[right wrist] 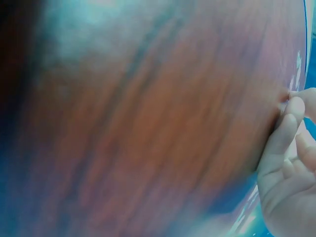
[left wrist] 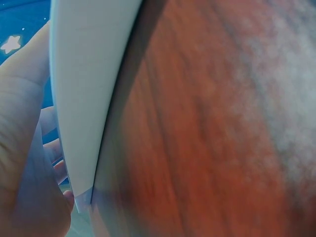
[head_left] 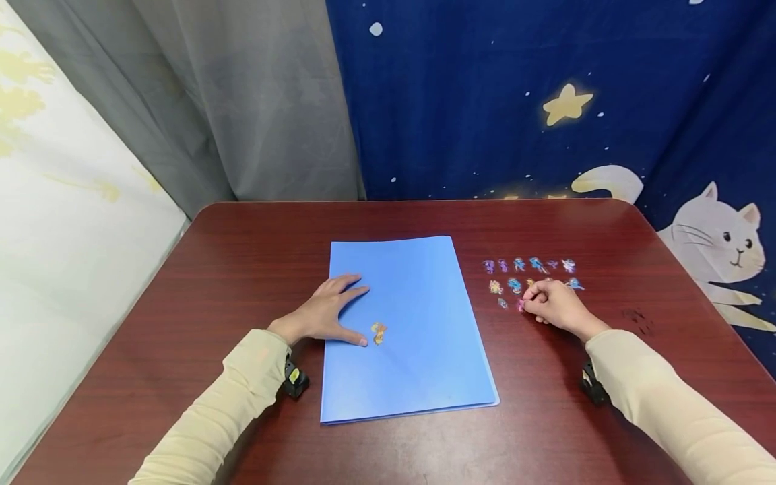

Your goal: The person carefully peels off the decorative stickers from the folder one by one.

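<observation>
A blue folder lies on the table, with a small orange-and-yellow sticker on its cover. My left hand rests on the folder's left side, fingers spread, the thumb just left of that sticker. In the left wrist view the hand shows beside the folder's pale edge. To the right of the folder, my right hand pinches a small pink sticker between thumb and fingertips at the tabletop. The right wrist view shows the bent fingers of this hand; the sticker is hard to make out there.
Rows of small colourful stickers, among them a blue one and a purple one, lie around the right fingertips. Some are partly covered by the hand. The brown table ends at curtains behind.
</observation>
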The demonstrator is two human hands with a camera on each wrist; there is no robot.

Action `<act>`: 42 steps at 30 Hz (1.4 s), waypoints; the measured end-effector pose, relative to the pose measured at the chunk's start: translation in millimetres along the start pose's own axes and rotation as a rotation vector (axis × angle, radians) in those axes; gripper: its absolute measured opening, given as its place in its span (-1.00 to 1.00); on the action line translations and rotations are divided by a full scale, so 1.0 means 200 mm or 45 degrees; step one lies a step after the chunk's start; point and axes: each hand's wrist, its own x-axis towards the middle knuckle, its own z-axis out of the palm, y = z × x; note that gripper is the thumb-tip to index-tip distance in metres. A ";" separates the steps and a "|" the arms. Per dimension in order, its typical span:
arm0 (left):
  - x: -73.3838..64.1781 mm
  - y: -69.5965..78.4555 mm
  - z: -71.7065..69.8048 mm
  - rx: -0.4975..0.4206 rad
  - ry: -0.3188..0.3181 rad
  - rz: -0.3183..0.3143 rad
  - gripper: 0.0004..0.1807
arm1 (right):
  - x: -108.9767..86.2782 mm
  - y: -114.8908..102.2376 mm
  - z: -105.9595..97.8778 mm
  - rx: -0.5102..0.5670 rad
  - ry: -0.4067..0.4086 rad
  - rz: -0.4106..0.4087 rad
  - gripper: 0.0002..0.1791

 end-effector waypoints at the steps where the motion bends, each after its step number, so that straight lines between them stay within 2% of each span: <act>1: 0.00 0.00 0.00 -0.002 0.002 0.001 0.08 | 0.00 -0.01 0.00 -0.037 0.001 0.006 -0.86; 6: -0.02 0.00 0.00 -0.011 -0.004 -0.006 0.07 | 0.02 -0.03 0.02 -0.148 -0.013 0.015 -0.77; 15: -0.03 -0.02 0.00 -0.001 -0.003 -0.008 0.08 | 0.01 -0.02 0.00 0.075 -0.114 -0.005 -0.85; 21: -0.03 -0.02 -0.01 -0.003 0.006 -0.001 0.08 | 0.00 -0.02 -0.02 0.071 -0.184 0.002 -0.89; 25: -0.03 -0.03 -0.01 0.007 -0.001 -0.006 0.08 | 0.02 -0.04 -0.02 0.119 -0.206 -0.043 -0.88; 29: -0.03 -0.03 -0.02 0.010 0.007 -0.004 0.08 | 0.05 -0.14 0.02 0.225 -0.191 -0.090 -0.86; 34: -0.03 -0.02 -0.02 0.005 0.010 -0.001 0.07 | 0.12 -0.33 0.15 0.361 -0.234 -0.158 -0.84; 37: -0.03 -0.02 -0.02 0.004 0.005 0.000 0.06 | 0.16 -0.45 0.25 0.384 -0.300 -0.225 -0.84; 42: -0.01 0.01 -0.02 0.010 0.009 0.012 0.06 | 0.20 -0.62 0.40 0.335 -0.411 -0.377 -0.83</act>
